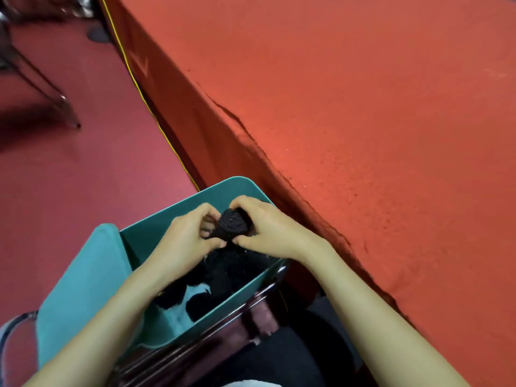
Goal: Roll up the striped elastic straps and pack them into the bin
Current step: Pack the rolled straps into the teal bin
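Both forearms reached forward from the bottom edge, meeting over the bin (237, 185). The left hand (190, 236) and right hand (265, 230) sat close together, with a roll (233, 223) of dark strap caught between them. The left fingers curled against the roll's near-left edge, pinching what looked like its loose tail. The right thumb and fingers wrapped its other side. Its spiral end faced up, wound fairly tight. No stripes could be made out; the strap read as plain black in this blurred view.

Directly below the hands, inside the bin, lay a dark heap (223, 272) of more strap. Some of it seemed already coiled, though the shapes ran together and I could not count them. A pale patch (195, 294) showed nearer the wrists, probably the bin's floor.

Left of the left forearm stood a teal panel (83, 275), perhaps a lid. Under the right forearm ran a chrome frame (223, 317), likely a chair. A red table (363, 135) stretched away to the right of the right hand, with no straps visible on it. Red floor (83, 177) lay beyond the left hand.

By my reading the work was well along. Several straps were in the bin, and this roll was nearly finished, needing only its tail tucked before being set down. Whether loose straps remained in the heap could not be told.
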A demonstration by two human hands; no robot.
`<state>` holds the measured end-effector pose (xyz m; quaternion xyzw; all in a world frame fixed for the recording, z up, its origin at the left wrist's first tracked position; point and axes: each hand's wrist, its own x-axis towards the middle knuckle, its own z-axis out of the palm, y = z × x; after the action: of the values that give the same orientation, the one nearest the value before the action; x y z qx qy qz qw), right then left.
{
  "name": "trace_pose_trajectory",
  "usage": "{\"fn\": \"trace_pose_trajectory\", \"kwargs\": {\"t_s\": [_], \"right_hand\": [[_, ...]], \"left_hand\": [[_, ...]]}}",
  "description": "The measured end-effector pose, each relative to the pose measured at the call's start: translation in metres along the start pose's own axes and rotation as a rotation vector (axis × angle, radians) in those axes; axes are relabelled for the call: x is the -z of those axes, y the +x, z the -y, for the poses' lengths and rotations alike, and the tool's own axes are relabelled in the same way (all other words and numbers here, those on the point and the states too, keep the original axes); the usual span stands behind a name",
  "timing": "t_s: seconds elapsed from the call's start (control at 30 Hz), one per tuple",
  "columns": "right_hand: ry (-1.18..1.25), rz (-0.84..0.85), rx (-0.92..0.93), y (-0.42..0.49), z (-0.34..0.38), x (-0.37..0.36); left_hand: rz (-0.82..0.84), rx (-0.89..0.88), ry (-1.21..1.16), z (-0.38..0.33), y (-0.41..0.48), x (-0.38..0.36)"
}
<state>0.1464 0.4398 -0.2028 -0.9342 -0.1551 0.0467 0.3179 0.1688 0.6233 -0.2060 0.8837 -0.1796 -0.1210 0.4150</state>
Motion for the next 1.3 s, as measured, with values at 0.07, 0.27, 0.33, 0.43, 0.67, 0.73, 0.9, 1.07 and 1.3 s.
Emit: {"fn": "trace_pose_trajectory", "kwargs": {"t_s": [0.07,0.27,0.33,0.43,0.67,0.73,0.9,1.07,1.3], "right_hand": [[-0.006,0.068,-0.013,0.016,0.006,-0.017],[0.033,0.263,0.004,0.048,0.01,-0.068],[0.04,0.307,0.013,0.054,0.011,-0.08],[0.009,0.352,0.024,0.063,0.009,-0.091],[-0.033,0.466,0.037,0.071,-0.004,-0.102],[-0.038,0.493,0.048,0.071,-0.007,-0.107],[-0.04,0.554,0.057,0.071,-0.009,-0.122],[-0.111,0.586,0.076,0.075,-0.008,-0.138],[-0.337,0.695,0.118,0.076,-0.011,-0.159]], "left_hand": [[-0.003,0.062,0.074,0.018,-0.004,0.01],[0.098,0.283,0.296,0.055,-0.013,0.021],[0.15,0.371,0.391,0.06,-0.013,0.019],[0.227,0.457,0.401,0.063,-0.013,0.004],[0.14,0.605,0.14,0.071,-0.029,-0.035],[0.073,0.65,0.026,0.078,-0.033,-0.041],[-0.074,0.74,-0.211,0.094,-0.045,-0.053],[-0.074,0.79,-0.24,0.107,-0.048,-0.062],[0.056,0.839,-0.25,0.114,-0.044,-0.07]]}}
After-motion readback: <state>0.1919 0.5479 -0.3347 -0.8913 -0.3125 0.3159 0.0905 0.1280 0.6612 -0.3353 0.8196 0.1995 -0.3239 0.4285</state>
